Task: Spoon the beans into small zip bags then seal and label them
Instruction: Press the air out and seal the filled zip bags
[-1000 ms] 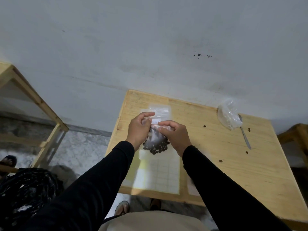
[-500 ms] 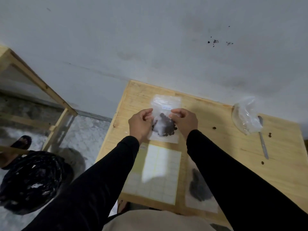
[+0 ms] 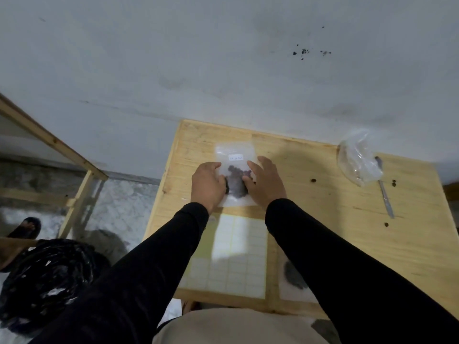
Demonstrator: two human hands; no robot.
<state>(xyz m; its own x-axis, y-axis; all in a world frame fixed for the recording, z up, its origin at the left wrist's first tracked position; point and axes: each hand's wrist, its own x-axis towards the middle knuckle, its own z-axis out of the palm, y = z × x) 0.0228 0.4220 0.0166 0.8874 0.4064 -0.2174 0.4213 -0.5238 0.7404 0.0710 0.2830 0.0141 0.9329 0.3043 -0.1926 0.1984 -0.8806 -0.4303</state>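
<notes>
Zip bag (image 3: 236, 155) flat on table (image 3: 323, 194), between left hand (image 3: 207, 183) and right hand (image 3: 265, 181).

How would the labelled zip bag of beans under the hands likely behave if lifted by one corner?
The zip bag looks like thin clear film, so it would probably flop. Its beans sit in a loose clump and would likely slide to the lowest point. It seems light.

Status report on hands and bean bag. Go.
Left hand and right hand flat on labelled zip bag on table. Spoon idle right. Nothing obstructing.
</notes>
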